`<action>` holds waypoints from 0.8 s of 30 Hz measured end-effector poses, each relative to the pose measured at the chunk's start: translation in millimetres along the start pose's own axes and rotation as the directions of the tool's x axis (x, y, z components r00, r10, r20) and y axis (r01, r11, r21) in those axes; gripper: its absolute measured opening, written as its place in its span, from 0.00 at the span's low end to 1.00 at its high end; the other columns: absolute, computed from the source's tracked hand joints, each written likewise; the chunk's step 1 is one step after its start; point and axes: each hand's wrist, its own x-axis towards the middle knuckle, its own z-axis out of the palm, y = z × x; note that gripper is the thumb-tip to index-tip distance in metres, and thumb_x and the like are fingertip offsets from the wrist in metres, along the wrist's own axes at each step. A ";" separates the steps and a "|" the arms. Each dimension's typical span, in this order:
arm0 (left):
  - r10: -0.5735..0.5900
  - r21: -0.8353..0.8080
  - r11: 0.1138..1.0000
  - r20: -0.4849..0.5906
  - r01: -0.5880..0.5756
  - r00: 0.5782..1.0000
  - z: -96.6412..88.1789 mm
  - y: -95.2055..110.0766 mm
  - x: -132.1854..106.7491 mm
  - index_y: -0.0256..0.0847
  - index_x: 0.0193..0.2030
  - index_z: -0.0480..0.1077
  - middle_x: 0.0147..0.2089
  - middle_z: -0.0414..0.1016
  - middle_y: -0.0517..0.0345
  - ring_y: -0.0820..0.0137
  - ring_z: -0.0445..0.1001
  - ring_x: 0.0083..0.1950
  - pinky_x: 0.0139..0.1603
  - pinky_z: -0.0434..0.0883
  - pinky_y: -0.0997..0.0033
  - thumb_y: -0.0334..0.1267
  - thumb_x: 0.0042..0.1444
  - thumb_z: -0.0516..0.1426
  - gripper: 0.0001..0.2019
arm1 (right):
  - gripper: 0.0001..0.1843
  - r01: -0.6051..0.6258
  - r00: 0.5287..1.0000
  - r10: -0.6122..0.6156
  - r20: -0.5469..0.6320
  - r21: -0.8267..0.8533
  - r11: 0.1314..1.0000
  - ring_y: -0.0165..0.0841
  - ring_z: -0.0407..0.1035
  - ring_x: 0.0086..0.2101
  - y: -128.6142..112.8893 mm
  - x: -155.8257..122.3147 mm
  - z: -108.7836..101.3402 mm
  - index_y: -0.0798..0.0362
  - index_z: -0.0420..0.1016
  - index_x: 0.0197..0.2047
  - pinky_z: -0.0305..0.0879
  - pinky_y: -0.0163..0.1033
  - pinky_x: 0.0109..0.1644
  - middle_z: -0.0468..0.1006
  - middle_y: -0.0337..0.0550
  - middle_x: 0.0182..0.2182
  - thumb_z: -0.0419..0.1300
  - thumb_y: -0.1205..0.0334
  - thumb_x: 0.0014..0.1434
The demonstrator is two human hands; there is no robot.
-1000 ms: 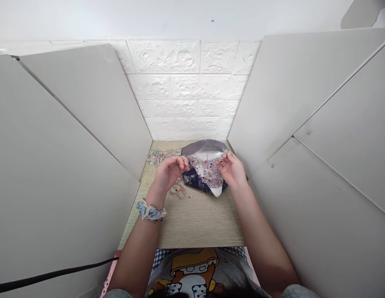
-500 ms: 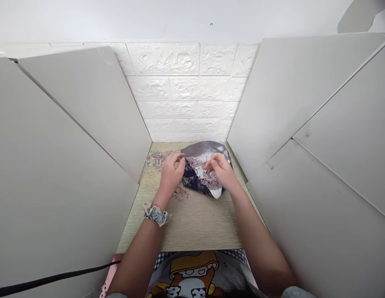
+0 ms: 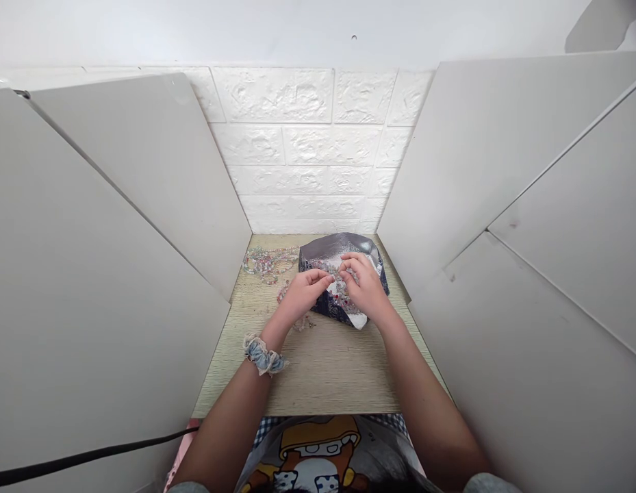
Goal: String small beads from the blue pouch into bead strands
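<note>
Reaching over a crumpled, foil-lined navy pouch lying open near the far right corner of the bench, both hands are working among the mixed small beads heaped on its silvery inside. The right hand is curling down onto the beads, its fingers bent and close together. The left hand is staying half closed, its fingertips reaching in over the pouch's near edge. Whether either hand has hold of a bead cannot be told. The two hands are drawing closer together than a moment ago. Beaded strands are lying along the bench's far edge, a small cluster of beads is sitting just beside the pouch, and a pale blue scrunchie is circling the left wrist.
</note>
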 end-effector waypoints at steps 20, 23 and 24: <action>-0.020 -0.032 0.999 -0.224 0.013 0.974 -2.0 -0.7 2.1 0.38 0.24 0.63 0.16 0.52 0.67 0.81 0.49 0.17 0.17 0.51 0.79 0.40 0.44 0.52 0.08 | 0.15 -0.096 0.951 0.230 0.207 -0.511 0.854 0.35 0.59 0.43 35.5 5.5 28.2 0.51 0.69 0.39 0.55 0.36 0.40 0.64 0.48 0.44 0.43 0.69 0.57; -0.006 -0.001 1.000 -0.233 0.006 0.973 -2.7 -0.3 2.2 0.38 0.24 0.64 0.15 0.51 0.67 0.80 0.49 0.17 0.18 0.51 0.79 0.40 0.44 0.52 0.07 | 0.14 -0.095 0.951 0.225 0.213 -0.493 0.865 0.35 0.58 0.44 36.1 5.3 29.0 0.51 0.69 0.40 0.55 0.36 0.40 0.64 0.48 0.44 0.44 0.69 0.57; -0.006 0.004 1.000 -0.234 0.007 0.972 -2.6 -0.1 2.0 0.38 0.24 0.64 0.15 0.51 0.67 0.80 0.49 0.18 0.18 0.52 0.78 0.40 0.44 0.51 0.07 | 0.14 -0.098 0.951 0.227 0.211 -0.489 0.867 0.35 0.59 0.43 36.2 5.2 29.2 0.51 0.69 0.40 0.55 0.36 0.39 0.64 0.48 0.44 0.44 0.69 0.57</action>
